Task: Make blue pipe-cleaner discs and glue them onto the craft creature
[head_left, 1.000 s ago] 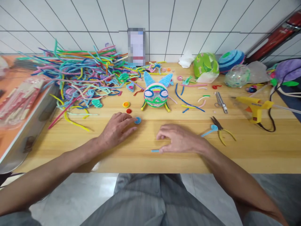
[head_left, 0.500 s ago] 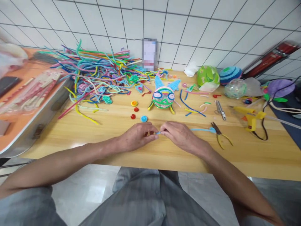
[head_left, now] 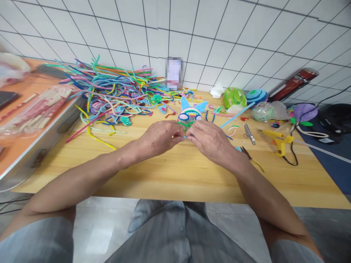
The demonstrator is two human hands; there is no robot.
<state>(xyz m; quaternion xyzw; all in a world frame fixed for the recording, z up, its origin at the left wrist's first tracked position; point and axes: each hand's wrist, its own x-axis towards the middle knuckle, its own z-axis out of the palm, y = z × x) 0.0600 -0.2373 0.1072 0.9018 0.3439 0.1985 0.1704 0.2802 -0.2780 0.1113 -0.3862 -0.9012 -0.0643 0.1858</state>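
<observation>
A light blue pipe cleaner [head_left: 237, 114] is pinched at its end between my two hands, low over the table. Its free length sticks out behind my right hand [head_left: 212, 144], up and to the right. My left hand [head_left: 161, 138] has its thumb and fingers closed at the same end, fingertips nearly meeting the right ones. Just beyond the fingers stands a pipe cleaner figure with a round face and blue ears [head_left: 189, 111], its lower part covered by my hands. Pliers with yellow handles [head_left: 256, 159] lie by my right forearm, partly hidden.
A heap of coloured pipe cleaners [head_left: 117, 87] covers the back left. An orange tray [head_left: 16, 153] with packaged sticks is at the left. A yellow glue gun [head_left: 279, 141] and a small silver tool [head_left: 249, 134] lie right. A phone [head_left: 174, 73] leans on the tiled wall.
Both hands have moved up and away from me, now overlapping the figure and hiding the small round coils. The pipe cleaner's free length has swung from flat on the table to pointing up right.
</observation>
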